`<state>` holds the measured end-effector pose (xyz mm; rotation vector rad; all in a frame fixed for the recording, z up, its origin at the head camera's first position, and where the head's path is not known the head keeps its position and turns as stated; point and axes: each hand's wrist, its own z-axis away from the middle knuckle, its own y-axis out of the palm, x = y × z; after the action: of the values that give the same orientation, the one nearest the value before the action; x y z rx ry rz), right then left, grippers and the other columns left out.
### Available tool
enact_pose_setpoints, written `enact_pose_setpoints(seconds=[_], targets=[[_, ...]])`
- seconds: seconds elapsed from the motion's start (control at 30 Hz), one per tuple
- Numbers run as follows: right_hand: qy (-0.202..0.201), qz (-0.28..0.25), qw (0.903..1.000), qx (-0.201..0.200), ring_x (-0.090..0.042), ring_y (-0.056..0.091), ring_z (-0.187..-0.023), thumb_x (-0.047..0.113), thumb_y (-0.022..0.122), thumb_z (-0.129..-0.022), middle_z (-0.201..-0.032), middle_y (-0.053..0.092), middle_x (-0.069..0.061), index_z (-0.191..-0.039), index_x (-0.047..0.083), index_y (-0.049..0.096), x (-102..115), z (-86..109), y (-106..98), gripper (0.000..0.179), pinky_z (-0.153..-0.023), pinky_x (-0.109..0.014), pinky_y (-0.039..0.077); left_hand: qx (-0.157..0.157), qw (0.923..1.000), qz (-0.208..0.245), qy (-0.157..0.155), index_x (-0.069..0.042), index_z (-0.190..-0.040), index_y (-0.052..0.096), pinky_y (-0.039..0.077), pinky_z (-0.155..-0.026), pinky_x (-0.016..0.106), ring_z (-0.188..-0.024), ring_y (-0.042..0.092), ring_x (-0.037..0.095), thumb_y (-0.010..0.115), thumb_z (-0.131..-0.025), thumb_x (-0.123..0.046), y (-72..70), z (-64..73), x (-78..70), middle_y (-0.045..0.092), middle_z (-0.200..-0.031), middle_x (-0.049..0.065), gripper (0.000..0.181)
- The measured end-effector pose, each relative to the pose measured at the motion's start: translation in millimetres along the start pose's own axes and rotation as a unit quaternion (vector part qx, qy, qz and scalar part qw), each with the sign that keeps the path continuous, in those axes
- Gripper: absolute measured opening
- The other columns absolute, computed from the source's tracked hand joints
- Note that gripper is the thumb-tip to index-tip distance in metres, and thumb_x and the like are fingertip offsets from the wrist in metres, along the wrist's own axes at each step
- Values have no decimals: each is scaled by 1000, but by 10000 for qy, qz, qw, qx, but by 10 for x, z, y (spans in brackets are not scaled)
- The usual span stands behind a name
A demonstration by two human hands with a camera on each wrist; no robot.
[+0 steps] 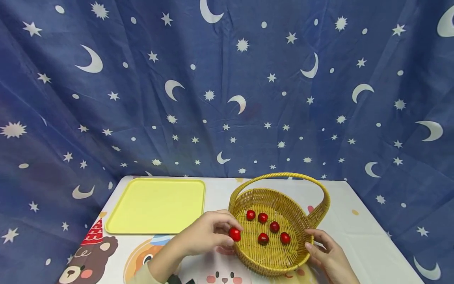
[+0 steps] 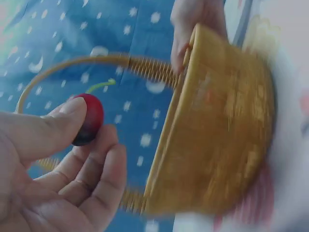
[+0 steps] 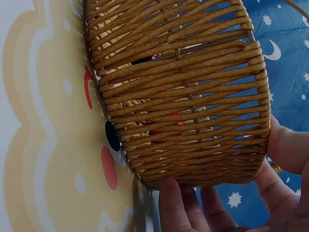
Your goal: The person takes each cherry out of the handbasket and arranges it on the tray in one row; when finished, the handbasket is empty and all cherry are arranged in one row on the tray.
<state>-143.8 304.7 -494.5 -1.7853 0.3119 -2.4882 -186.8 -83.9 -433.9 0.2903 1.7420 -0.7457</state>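
At the near edge of the tabletop (image 1: 369,236), the left hand (image 1: 202,236) pinches a red cherry (image 1: 234,234) between thumb and curled fingers, right against the outer left rim of the woven basket (image 1: 276,252). The left wrist view shows the cherry's green stem standing up and the thumb pad pressed on the fruit.

The right hand (image 1: 328,252) rests its relaxed, mostly straight fingers against the basket's near right wall, steadying it without closing round it. Five more cherries (image 1: 267,227) lie loose on the basket floor. A yellow tray (image 1: 156,205) sits well apart, toward the far left corner.

The pinch looks light, and the fruit is round and smooth, so it could slip and roll across the cloth toward the near edge. The basket is braced on one side only; a knock from the left hand could tip or slide it and set the loose cherries rolling. Squeezing harder could bruise the fruit.
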Motion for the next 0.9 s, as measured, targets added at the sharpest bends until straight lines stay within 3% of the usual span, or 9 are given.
enact_pose_setpoints(seconds=[0.13, 0.23, 0.33, 0.47, 0.6, 0.9], targets=[[26, 11, 10000, 1, -25, 61, -123, 16, 67, -107, -155, 45, -22, -151, 5, 52, 12, 9, 7, 48, -91, -37, 64, -821, 9941, -628, -332, -16, -120, 80, 59, -84, 25, -96, 71, 11, 81, -92, -5, -356, 148, 215, 76, -113, 4, 30], [26, 35, 10000, -28, -25, 62, -122, 16, 67, -107, -156, 44, -22, -152, 5, 52, 15, 17, 4, 48, -90, -37, 64, -1520, 9799, -896, -934, -12, -119, 78, 59, -75, 26, -92, 71, 14, 81, -93, -3, -581, 164, 406, 76, -111, 5, 29], [11, 16, 10000, -23, -25, 63, -122, 15, 67, -107, -156, 45, -22, -151, 5, 52, 11, 20, 5, 48, -90, -37, 64, -1997, 9636, -939, -1509, -8, -120, 76, 58, -69, 29, -88, 70, 17, 81, -92, -2, -733, 151, 579, 77, -109, 6, 28], [-23, -35, 10000, 24, -26, 62, -125, 15, 67, -107, -155, 45, -22, -151, 6, 53, 3, 20, 13, 48, -91, -38, 64, -2269, 9502, -939, -1919, -6, -117, 74, 57, -66, 32, -82, 72, 22, 82, -92, -1, -820, 118, 791, 76, -107, 8, 27], [-72, -28, 10000, 5, -25, 62, -124, 15, 67, -107, -153, 46, -22, -150, 5, 53, -1, 25, 15, 47, -90, -37, 64, -2344, 9413, -1221, -2099, -8, -109, 74, 55, -69, 31, -81, 70, 18, 85, -89, -4, -811, 82, 953, 75, -104, 7, 24], [-183, -7, 9998, 8, -23, 63, -122, 15, 69, -106, -152, 47, -22, -149, 5, 55, -4, 29, 23, 46, -89, -36, 63, -2417, 9248, -2112, -2042, -14, -106, 77, 51, -78, 35, -85, 64, 16, 92, -83, -13, -704, 45, 1091, 70, -88, 0, 27]])
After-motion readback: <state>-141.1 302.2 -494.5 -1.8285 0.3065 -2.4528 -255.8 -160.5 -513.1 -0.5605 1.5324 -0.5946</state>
